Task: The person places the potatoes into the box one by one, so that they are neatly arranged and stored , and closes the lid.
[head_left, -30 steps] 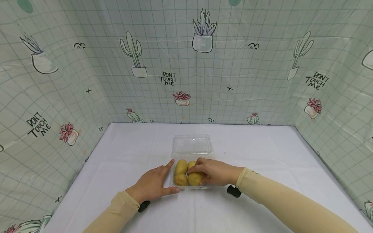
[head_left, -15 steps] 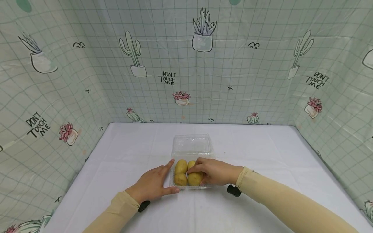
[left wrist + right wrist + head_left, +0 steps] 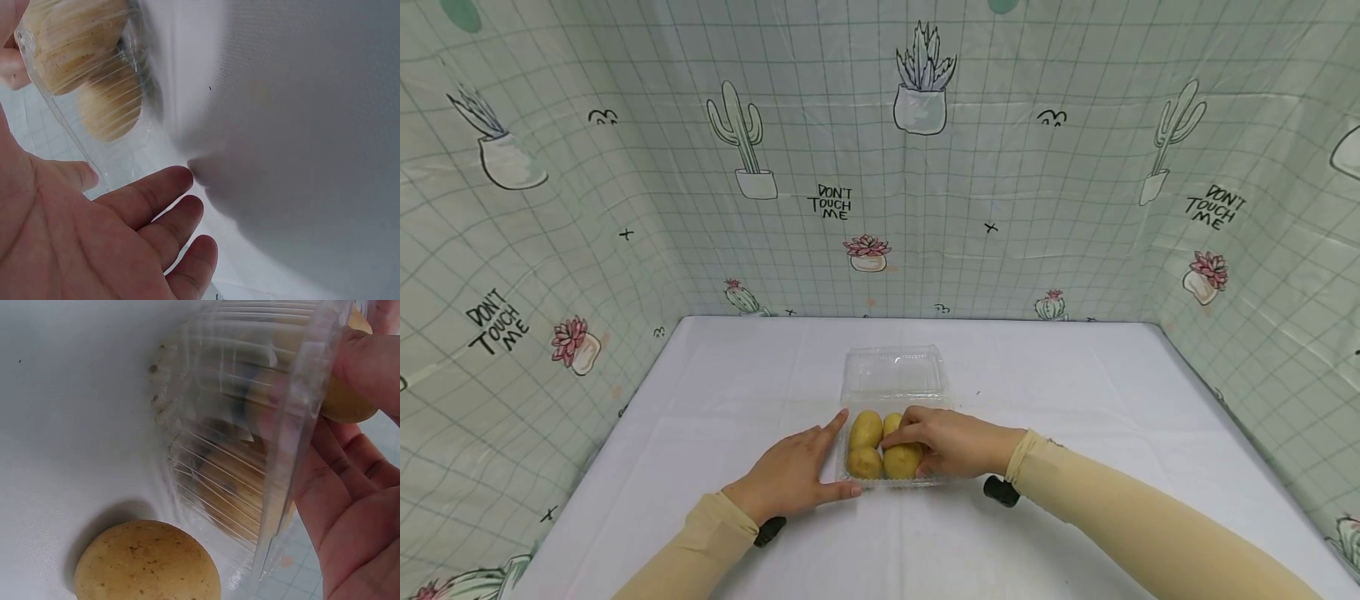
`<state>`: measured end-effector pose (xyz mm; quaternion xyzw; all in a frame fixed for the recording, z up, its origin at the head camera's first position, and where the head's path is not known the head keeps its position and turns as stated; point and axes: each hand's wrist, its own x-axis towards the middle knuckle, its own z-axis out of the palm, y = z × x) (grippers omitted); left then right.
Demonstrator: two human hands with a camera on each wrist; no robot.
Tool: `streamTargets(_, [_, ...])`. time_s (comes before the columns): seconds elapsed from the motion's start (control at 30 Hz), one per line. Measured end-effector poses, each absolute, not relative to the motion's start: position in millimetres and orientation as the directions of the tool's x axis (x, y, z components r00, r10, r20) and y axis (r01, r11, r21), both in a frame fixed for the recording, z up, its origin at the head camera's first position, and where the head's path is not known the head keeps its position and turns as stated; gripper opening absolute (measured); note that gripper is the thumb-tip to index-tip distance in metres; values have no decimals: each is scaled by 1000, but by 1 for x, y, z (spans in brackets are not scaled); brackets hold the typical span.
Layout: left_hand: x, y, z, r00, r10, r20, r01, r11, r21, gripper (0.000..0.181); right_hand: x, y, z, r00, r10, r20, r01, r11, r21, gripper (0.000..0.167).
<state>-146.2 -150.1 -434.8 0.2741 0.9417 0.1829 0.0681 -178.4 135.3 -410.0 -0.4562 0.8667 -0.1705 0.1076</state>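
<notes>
A clear plastic clamshell box (image 3: pixel 895 373) lies with its lid folded back; several potatoes (image 3: pixel 867 429) sit in its base. My right hand (image 3: pixel 958 442) reaches into the box from the right, thumb and fingers around the near-right potato (image 3: pixel 902 461). In the right wrist view the thumb lies against that potato over the ribbed wall. My left hand (image 3: pixel 793 471) rests at the box's left side, fingers spread and fairly straight, the thumb at the front rim. The left wrist view has its palm (image 3: pixel 81 237) beside the box wall. My right hand partly covers the back-right potato.
Outside the box, another potato (image 3: pixel 147 562) lies on the white cloth in the right wrist view; the head view hides it. The white-covered table (image 3: pixel 737 367) is enclosed by a patterned curtain (image 3: pixel 880 167) at the back and sides.
</notes>
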Motion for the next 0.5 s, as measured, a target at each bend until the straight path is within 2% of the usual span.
streamTargets(0.5, [-146,-150,-435,-844,535,-37,487,793,366,104,-180,135,-415,-561,-827,-27,-763,530,-370,57])
